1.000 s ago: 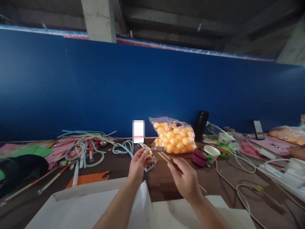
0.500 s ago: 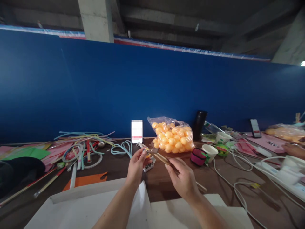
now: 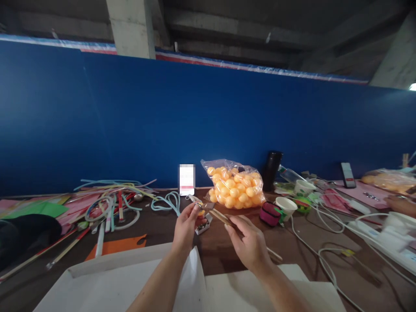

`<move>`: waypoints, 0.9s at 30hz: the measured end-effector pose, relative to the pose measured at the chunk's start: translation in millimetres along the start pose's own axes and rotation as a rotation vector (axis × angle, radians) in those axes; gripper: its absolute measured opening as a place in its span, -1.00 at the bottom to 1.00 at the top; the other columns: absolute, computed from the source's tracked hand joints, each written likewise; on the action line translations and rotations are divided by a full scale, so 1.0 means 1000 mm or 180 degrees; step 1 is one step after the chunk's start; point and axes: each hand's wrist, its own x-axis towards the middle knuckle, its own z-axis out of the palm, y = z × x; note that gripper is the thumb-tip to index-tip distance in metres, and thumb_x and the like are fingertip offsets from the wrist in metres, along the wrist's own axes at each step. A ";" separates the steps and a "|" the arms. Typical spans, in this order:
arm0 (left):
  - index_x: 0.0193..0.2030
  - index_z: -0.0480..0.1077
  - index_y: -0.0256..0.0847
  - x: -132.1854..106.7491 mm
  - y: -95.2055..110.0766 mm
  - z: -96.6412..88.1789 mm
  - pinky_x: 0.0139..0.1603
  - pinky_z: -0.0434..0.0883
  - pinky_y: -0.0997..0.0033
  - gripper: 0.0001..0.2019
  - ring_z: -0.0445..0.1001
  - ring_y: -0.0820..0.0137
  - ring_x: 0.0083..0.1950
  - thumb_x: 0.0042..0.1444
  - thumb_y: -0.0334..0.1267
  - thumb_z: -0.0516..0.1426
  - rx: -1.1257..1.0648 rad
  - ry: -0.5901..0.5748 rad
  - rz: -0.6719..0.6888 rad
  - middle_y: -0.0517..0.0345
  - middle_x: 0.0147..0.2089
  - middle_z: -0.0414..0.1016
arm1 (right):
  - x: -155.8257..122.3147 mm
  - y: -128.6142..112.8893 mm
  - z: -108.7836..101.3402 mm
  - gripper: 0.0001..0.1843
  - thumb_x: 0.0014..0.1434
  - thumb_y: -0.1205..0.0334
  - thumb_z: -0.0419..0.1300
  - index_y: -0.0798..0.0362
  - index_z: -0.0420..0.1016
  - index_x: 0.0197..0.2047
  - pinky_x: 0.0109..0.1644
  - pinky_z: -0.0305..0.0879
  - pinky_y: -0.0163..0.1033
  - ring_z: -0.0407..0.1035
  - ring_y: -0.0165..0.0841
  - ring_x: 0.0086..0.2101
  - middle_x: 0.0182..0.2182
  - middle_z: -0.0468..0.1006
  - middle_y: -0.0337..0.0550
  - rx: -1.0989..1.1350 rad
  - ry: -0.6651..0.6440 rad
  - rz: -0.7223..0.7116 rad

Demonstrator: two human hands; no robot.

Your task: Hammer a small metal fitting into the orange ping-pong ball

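My left hand [image 3: 186, 225] is raised over the brown table [image 3: 162, 227], fingers closed round a small orange ball [image 3: 201, 211] with a metal piece on it. My right hand [image 3: 248, 242] pinches a thin wooden stick [image 3: 221, 215] that carries a small flat head at its far end, touching the ball. Just beyond my hands lies a clear bag of orange balls [image 3: 235, 186]. A small box of metal bits [image 3: 204, 225] sits under my left hand.
Coloured strips and sticks [image 3: 110, 203] litter the left. White sheets [image 3: 130, 281] lie at the near edge. A pink pouch [image 3: 269, 214], paper cups [image 3: 286, 206], black flask [image 3: 273, 170], white cables [image 3: 328, 251] and a power strip [image 3: 386, 245] fill the right. Another person's hand [image 3: 401, 204] shows far right.
The view shifted slightly. My hands stay together, the stick's head has come closer against the ball.
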 end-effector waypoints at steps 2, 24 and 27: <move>-0.07 0.49 -0.28 -0.001 0.001 0.000 -0.35 0.47 0.48 -0.56 0.44 0.50 -0.39 -0.04 -0.05 0.28 0.0055 0.0021 0.0013 0.03 -0.24 0.52 | 0.000 -0.001 0.000 -0.76 0.23 0.30 0.12 0.02 0.47 -0.03 -0.04 0.42 -0.14 0.46 -0.23 -0.16 -0.18 0.55 -0.05 0.0061 0.0075 -0.0003; 0.00 0.49 -0.23 -0.001 0.002 0.000 -0.24 0.50 0.41 -0.53 0.50 0.46 -0.32 -0.06 -0.09 0.31 -0.0125 -0.0105 -0.0017 0.02 -0.17 0.54 | 0.001 -0.003 -0.001 -0.76 0.24 0.29 0.11 0.00 0.47 -0.03 -0.03 0.42 -0.14 0.46 -0.22 -0.16 -0.18 0.56 -0.05 0.0002 0.0068 -0.0025; 0.02 0.47 -0.22 0.000 0.001 0.000 -0.22 0.49 0.41 -0.53 0.50 0.47 -0.33 -0.03 -0.09 0.29 -0.0168 -0.0099 -0.0042 0.03 -0.18 0.54 | 0.001 -0.002 0.000 -0.76 0.24 0.28 0.10 0.01 0.47 -0.04 -0.04 0.42 -0.14 0.46 -0.23 -0.17 -0.19 0.56 -0.05 -0.0061 -0.0022 -0.0008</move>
